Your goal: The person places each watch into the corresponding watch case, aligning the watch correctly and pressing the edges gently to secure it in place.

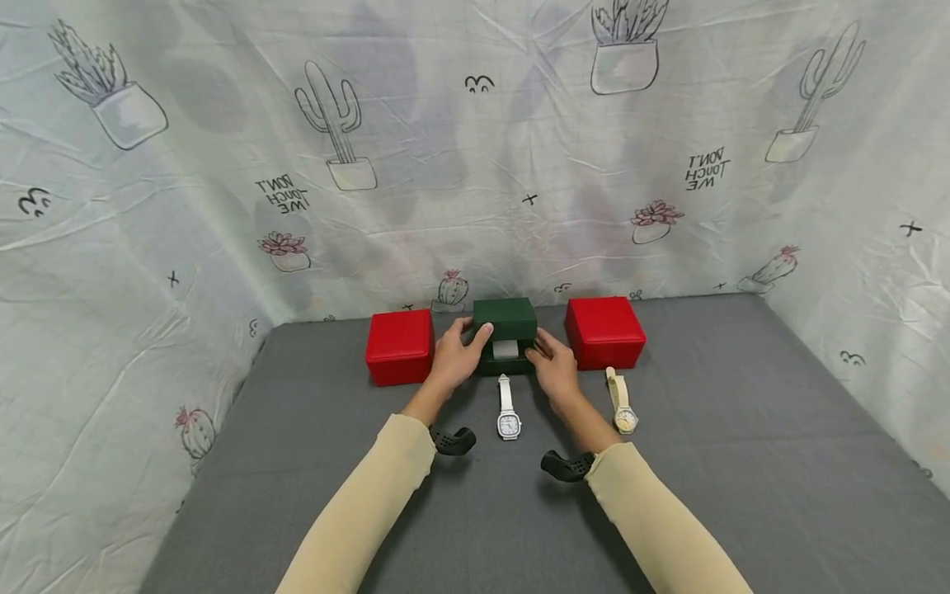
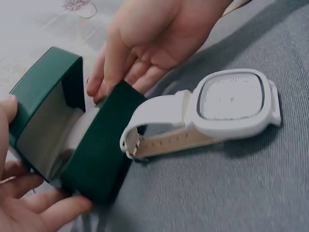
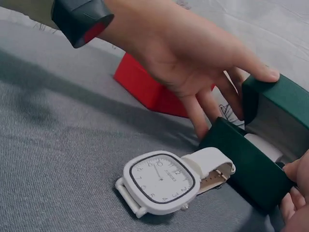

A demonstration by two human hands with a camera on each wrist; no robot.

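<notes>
A green watch box (image 1: 505, 310) stands half open at the back of the table, its lid tilted up and a pale cushion (image 1: 505, 349) showing inside. My left hand (image 1: 458, 356) grips it from the left, thumb on the lid and fingers against the base. At the right end, my right hand (image 1: 555, 364) holds the base, thumb at its front corner (image 3: 291, 175) and fingers curled around the side. Just in front of the box lies a white wristwatch (image 1: 508, 421), its strap towards the box and its squarish dial (image 2: 232, 96) facing up.
Red boxes stand closed on both sides, one left (image 1: 401, 342) and one right (image 1: 604, 330). A cream-strapped watch (image 1: 624, 417) lies before the right one. Grey cloth (image 1: 475, 528) covers the table, and a printed curtain (image 1: 475, 165) hangs close behind.
</notes>
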